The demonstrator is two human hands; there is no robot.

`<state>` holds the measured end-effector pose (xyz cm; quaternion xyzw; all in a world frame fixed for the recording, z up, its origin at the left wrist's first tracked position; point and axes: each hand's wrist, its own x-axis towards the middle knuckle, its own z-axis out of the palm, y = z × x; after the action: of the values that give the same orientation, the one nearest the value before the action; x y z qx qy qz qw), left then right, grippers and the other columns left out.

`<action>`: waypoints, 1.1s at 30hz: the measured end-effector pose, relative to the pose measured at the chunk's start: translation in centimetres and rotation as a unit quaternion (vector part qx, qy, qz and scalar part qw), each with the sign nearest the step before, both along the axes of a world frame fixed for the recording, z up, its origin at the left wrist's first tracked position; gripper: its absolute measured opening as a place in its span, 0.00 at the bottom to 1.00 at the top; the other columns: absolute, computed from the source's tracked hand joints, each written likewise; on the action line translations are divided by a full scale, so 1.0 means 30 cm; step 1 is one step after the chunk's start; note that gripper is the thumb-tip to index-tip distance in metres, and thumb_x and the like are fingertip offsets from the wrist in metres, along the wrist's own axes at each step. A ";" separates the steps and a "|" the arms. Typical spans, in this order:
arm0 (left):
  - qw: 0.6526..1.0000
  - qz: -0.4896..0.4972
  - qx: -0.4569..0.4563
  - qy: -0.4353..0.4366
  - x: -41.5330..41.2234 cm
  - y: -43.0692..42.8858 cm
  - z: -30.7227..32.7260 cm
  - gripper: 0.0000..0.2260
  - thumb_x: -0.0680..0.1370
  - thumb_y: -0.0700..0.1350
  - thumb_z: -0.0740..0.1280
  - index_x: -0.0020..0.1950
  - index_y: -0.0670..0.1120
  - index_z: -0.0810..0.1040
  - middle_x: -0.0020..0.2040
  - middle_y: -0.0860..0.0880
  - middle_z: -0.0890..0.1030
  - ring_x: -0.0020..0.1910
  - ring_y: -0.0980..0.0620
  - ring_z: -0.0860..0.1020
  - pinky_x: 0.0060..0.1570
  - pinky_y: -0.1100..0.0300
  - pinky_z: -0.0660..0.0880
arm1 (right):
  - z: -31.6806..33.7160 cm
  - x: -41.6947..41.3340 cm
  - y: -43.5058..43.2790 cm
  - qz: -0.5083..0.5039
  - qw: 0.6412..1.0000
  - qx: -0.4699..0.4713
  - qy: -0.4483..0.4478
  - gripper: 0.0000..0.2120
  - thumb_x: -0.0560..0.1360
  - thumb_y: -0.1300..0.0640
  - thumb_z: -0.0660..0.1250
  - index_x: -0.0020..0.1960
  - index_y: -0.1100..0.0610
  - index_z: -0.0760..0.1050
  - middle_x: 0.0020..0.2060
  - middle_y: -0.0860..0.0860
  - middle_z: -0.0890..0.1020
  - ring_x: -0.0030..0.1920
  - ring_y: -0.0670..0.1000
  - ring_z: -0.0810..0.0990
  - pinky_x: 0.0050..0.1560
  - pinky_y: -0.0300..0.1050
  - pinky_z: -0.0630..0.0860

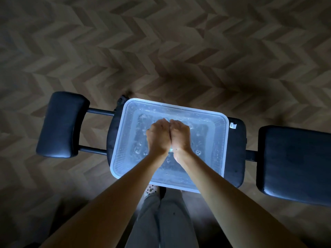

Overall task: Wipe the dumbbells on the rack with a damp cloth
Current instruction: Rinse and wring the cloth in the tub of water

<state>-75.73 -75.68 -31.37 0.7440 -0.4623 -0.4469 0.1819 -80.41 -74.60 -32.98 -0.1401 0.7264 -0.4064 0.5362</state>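
1. Head view, step in hand: both fists sit knuckle to knuckle over a tub (221, 140) of water, which I judge to be wringing out the cloth (171, 149) before any wiping.
2. Grip: the left hand (158, 138) and right hand (180, 136) are each curled tight with the backs up and the fingers tucked under. Only a pale sliver between the wrists shows, so I take it they are clenched on the bunched cloth.
3. Doing it well: keep the fists above the tub so drips fall back in, twist the hands opposite ways, and stop when the cloth is damp and no longer streaming. Press lightly, since the tub looks light and could slide.
4. Task's things: the cloth is inside the grip, nearly all hidden. No dumbbells or rack are in sight.
5. Materials and shapes: the tub is translucent plastic, rectangular with rounded corners. The water (139, 149) is clear and dotted with bubbles.
6. Support: the tub rests on a black padded surface (236, 158), smooth like vinyl, with a rounded pad (59, 124) on dark metal bars to one side and a broad cushion (293, 163) to the other.
7. Surroundings: the floor (161, 51) is a matt wood herringbone, dimly lit.
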 end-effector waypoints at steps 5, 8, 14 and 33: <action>1.000 0.007 0.023 0.020 0.008 0.000 -0.001 0.18 0.77 0.41 0.56 0.26 0.47 0.62 0.26 0.51 0.64 0.30 0.51 0.64 0.31 0.59 0.61 | 0.005 0.007 0.008 -0.037 0.999 0.020 -0.034 0.21 0.73 0.70 0.55 0.24 0.56 0.59 0.18 0.44 0.62 0.27 0.49 0.60 0.28 0.41 0.55; 0.992 0.054 0.091 0.062 -0.002 -0.009 0.001 0.14 0.77 0.35 0.56 0.30 0.42 0.68 0.30 0.49 0.70 0.35 0.47 0.70 0.30 0.62 0.61 | 0.017 0.009 0.009 -0.038 0.997 0.035 -0.051 0.19 0.73 0.70 0.54 0.25 0.57 0.58 0.25 0.50 0.60 0.28 0.49 0.58 0.26 0.36 0.53; 0.962 0.130 0.205 0.124 0.018 -0.031 0.023 0.10 0.79 0.44 0.58 0.40 0.41 0.72 0.33 0.44 0.73 0.30 0.46 0.73 0.28 0.62 0.68 | 0.057 -0.026 0.027 0.085 0.994 0.061 -0.042 0.12 0.79 0.58 0.56 0.37 0.54 0.67 0.32 0.53 0.71 0.29 0.52 0.72 0.25 0.35 0.65; 0.998 -0.035 -0.041 -0.022 0.027 0.022 0.005 0.18 0.80 0.40 0.56 0.30 0.46 0.61 0.31 0.43 0.71 0.32 0.47 0.66 0.35 0.59 0.56 | 0.080 0.015 0.036 0.033 0.991 0.111 -0.071 0.18 0.78 0.61 0.49 0.30 0.56 0.62 0.23 0.51 0.60 0.21 0.47 0.56 0.25 0.31 0.51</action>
<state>-74.92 -75.01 -31.21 0.7289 -0.5100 -0.4171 0.1859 -79.95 -73.51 -30.57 -0.0741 0.7225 -0.3141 0.6114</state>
